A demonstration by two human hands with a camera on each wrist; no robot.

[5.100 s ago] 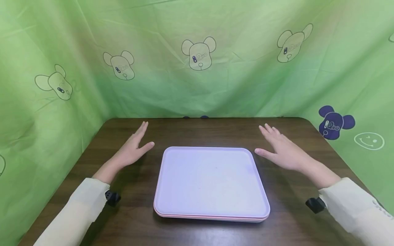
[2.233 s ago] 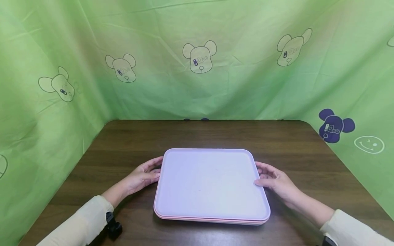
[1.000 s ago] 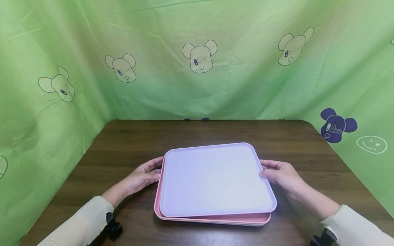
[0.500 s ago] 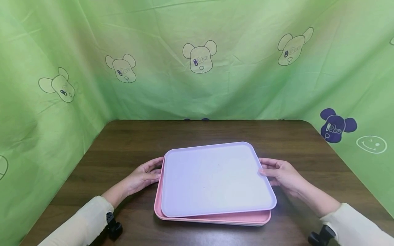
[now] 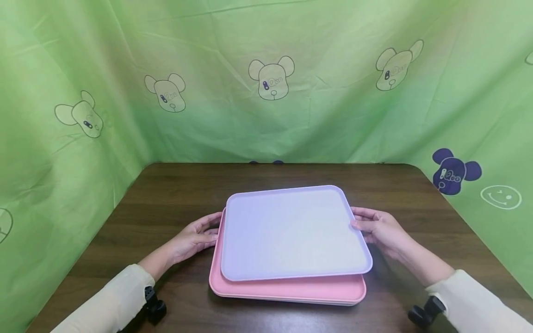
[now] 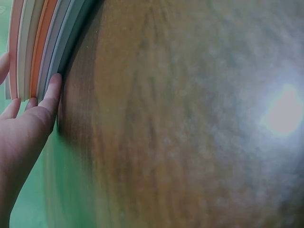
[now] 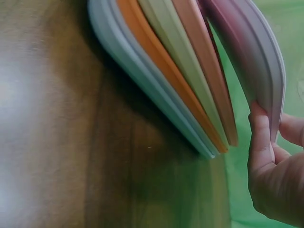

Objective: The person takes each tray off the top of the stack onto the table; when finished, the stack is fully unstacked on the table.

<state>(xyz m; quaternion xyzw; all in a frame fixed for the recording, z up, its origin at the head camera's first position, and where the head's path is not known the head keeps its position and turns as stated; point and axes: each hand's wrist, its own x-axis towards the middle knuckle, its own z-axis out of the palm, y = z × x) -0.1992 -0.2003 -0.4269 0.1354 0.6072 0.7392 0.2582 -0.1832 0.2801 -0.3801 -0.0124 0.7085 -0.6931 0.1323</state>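
Observation:
The lavender tray (image 5: pixel 291 231) is tilted, its right side raised off the pink tray (image 5: pixel 287 290) below. My right hand (image 5: pixel 387 233) pinches its right edge, thumb on top and fingers underneath. In the right wrist view a wedge-shaped gap parts the lavender tray (image 7: pixel 266 71) from the pile. The stack below shows a pink, a cream, an orange (image 7: pixel 152 52) and bluish-green edges. At the left side my left hand (image 5: pixel 187 243) holds the stack's edge. In the left wrist view its fingertips (image 6: pixel 55 81) touch the layered rims of the stack (image 6: pixel 45 42).
The brown wooden table (image 5: pixel 166 199) bears the stack near its middle front. A green curtain (image 5: pixel 208 129) with bear-head prints hangs behind and on both sides. A black wrist camera sits on each cuff, the right one (image 5: pixel 426 312) low over the table.
The lavender tray lay flat on the stack; my right hand took its edge, raised it and has shifted it away from the front, baring more pink tray. The left hand has stayed put lately.

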